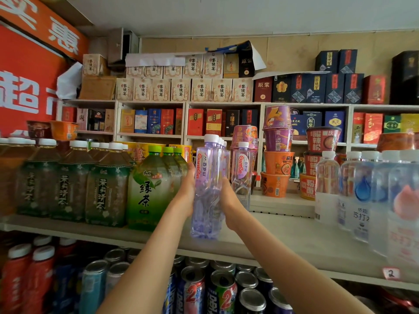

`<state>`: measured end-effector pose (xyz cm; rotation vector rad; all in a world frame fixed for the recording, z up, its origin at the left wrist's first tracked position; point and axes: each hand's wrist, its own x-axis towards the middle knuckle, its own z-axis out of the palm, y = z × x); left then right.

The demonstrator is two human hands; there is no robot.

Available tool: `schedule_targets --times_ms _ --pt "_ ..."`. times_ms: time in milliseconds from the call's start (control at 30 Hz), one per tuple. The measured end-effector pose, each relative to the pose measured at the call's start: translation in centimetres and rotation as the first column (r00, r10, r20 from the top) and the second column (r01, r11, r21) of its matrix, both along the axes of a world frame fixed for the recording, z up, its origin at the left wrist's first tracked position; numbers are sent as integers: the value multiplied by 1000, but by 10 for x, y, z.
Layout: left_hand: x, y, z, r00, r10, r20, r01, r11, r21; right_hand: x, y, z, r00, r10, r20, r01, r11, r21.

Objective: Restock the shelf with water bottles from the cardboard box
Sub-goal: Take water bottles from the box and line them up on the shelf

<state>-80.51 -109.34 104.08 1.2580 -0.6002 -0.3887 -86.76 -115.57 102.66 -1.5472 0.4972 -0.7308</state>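
A row of clear purple-tinted water bottles [207, 189] with white caps stands front to back on the cream shelf [283, 236]. My left hand [187, 191] presses against the row's left side and my right hand [229, 200] against its right side, so the row sits between my palms. My fingers lie behind the bottles, mostly hidden. One more bottle of the same kind [242, 171] stands alone just right of the row. The cardboard box is out of view.
Large green tea bottles [152, 189] and darker tea bottles [68, 184] crowd the shelf to the left. Clear soda-water bottles [362, 191] stand at the right. Stacked noodle cups [277, 159] rise behind. Cans [217, 288] fill the shelf below.
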Motion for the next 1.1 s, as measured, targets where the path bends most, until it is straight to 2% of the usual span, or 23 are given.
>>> schedule_targets --times_ms 100,167,267,333,400,500,567,633,733,833,933,1033,1100 --pt "3 1 -7 985 168 42 -167 986 -14 0 -1 -9 966 -211 151 226 970 -89" --pt "-7 14 -10 928 298 223 -294 954 -53 -11 6 -11 896 -275 349 372 893 -252" --pt "-28 44 -21 773 416 479 -392 907 -156 -28 27 -16 799 -166 578 499 719 -484" --pt "-35 65 -31 714 461 527 -426 883 -194 -32 46 -22 778 -41 627 496 652 -573" --pt "-39 85 -43 691 505 517 -462 859 -221 -30 68 -34 790 79 608 439 620 -650" --pt "-45 119 -70 662 538 522 -506 835 -219 -22 104 -58 818 239 522 294 607 -738" --pt "-46 144 -96 659 545 519 -550 819 -162 -13 125 -81 828 330 453 185 602 -777" --pt "-42 169 -128 667 568 483 -616 785 -72 -2 146 -111 845 403 350 44 601 -798" --pt "-35 207 -184 702 565 434 -674 723 151 12 174 -164 845 511 156 -202 577 -792" --pt "-34 244 -247 720 590 366 -694 607 388 23 204 -227 786 618 -26 -431 516 -740" --pt "-45 280 -327 737 661 142 -610 559 562 30 233 -312 698 684 -211 -627 441 -641" --pt "-70 320 -427 652 756 -55 -525 503 687 23 258 -419 594 704 -389 -781 389 -488" --pt "-99 346 -515 582 796 -168 -409 465 785 9 271 -503 532 676 -509 -843 366 -394"
